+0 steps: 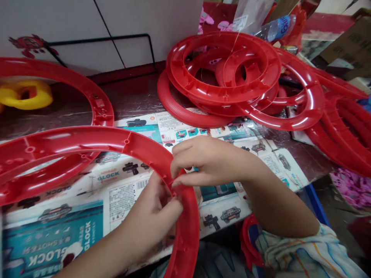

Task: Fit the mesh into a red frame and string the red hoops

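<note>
A large red plastic ring (185, 224), its ribbed hollow side facing up, lies in front of me over printed cardboard. My left hand (153, 216) is closed around the ring's inner edge, thumb on top and fingers partly hidden beneath. Bent over the same stretch of ring is my right hand (199, 160), its thumb and fingertips pinched together close to the left thumb. Whatever sits between those right fingertips is hidden or too small to name.
Printed cardboard (121, 197) covers the dark red tabletop (130, 94). Stacked red rings (223, 94) stand at the back right, near a plastic bottle (278, 29). Another red ring (102, 104) and a yellow plastic piece (31, 94) are at left. Pink pieces (352, 187) lie at lower right.
</note>
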`<state>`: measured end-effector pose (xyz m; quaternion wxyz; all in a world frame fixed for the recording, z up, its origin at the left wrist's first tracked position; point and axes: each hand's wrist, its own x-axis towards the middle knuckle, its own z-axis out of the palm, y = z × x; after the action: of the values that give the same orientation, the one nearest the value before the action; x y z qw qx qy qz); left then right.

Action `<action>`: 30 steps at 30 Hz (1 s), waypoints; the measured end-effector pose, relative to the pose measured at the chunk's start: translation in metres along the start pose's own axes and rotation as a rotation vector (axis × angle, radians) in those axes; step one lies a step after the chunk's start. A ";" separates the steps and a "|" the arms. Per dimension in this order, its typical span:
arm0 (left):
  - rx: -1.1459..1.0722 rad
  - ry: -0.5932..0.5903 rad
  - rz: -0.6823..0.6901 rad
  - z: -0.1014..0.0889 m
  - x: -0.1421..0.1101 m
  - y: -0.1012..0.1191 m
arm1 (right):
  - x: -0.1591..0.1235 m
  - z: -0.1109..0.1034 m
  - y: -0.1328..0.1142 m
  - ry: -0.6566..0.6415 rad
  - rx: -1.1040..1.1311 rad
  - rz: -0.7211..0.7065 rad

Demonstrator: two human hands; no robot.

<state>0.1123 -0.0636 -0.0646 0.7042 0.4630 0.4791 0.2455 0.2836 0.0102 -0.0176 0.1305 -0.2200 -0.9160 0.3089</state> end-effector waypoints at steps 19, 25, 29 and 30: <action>0.092 -0.185 -0.054 -0.001 -0.001 -0.012 | 0.000 0.001 0.007 0.021 -0.007 -0.096; 0.007 -0.190 -0.073 0.002 0.000 -0.010 | 0.000 0.002 0.007 -0.012 -0.052 -0.051; -0.039 -0.157 -0.084 0.005 0.000 -0.005 | 0.000 0.004 0.010 -0.006 -0.147 -0.022; -0.062 -0.132 -0.080 0.006 0.000 -0.005 | 0.000 0.004 0.011 -0.005 -0.160 -0.022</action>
<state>0.1175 -0.0683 -0.0679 0.7575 0.4366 0.4419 0.2009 0.2854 0.0156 -0.0277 0.1137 -0.2191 -0.9404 0.2339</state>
